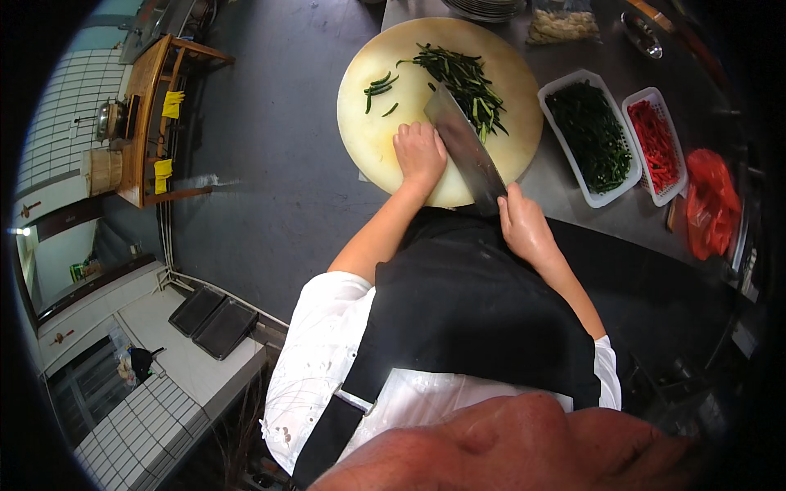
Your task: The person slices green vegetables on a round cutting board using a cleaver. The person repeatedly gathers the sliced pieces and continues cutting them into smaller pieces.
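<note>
My right hand (526, 224) grips the handle of a broad cleaver (463, 147), whose blade slants across a round, pale cutting board (368, 147). Against the left side of the blade lies my left hand (421, 153), its fingers curled; whether anything is under them is hidden. Beyond the blade, to its right, is a pile of cut green pepper strips (460, 77). A few separate green pieces (379, 86) rest on the board's left part.
Right of the board stand a white plastic basket of green strips (589, 135) and a smaller basket of red strips (656, 147). Beside them lies a red plastic bag (711, 202). Stacked plates (485, 9), a bag of pale food (563, 26) and a metal dish (642, 35) sit farther back.
</note>
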Action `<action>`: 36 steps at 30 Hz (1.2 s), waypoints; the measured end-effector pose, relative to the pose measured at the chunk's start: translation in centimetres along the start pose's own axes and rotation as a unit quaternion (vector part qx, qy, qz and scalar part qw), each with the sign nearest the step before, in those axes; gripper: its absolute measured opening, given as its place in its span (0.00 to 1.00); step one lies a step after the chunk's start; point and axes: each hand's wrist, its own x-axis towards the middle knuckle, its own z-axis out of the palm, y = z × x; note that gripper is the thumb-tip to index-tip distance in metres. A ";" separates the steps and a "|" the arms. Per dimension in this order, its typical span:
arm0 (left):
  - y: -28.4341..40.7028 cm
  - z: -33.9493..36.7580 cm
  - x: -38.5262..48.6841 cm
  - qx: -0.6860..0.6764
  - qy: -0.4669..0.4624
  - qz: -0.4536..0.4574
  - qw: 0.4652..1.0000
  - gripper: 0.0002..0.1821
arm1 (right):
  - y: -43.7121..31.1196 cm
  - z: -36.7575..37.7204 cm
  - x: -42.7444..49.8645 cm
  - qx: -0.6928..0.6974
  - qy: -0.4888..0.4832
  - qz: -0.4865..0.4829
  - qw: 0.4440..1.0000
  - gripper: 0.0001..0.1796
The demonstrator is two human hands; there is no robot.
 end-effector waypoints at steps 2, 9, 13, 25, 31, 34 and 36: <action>-0.1 0.0 0.0 0.005 -0.008 -0.001 1.000 0.06 | -0.4 0.6 0.7 -0.017 -0.003 0.015 1.000 0.11; -0.2 0.2 -0.1 0.000 0.002 -0.006 1.000 0.05 | 0.2 1.5 2.3 -0.015 0.021 0.018 1.000 0.11; -0.7 0.2 -0.3 -0.057 -0.002 -0.027 0.998 0.06 | 1.2 0.6 2.0 0.006 0.059 0.018 0.998 0.11; -6.6 -2.9 3.3 -0.049 0.049 -0.038 0.997 0.08 | 1.3 -1.1 0.4 0.005 -0.039 -0.033 0.999 0.10; -6.4 -2.3 3.5 -0.003 -0.003 -0.065 0.998 0.08 | 2.2 -1.1 0.8 0.032 0.015 0.003 0.999 0.11; -5.6 -2.3 3.2 -0.037 -0.019 -0.054 0.998 0.10 | 2.4 -1.2 1.3 0.028 0.047 0.012 0.998 0.11; -4.5 -2.0 2.7 -0.066 -0.014 -0.033 0.997 0.11 | 2.3 -1.2 1.4 0.025 0.061 0.014 0.998 0.11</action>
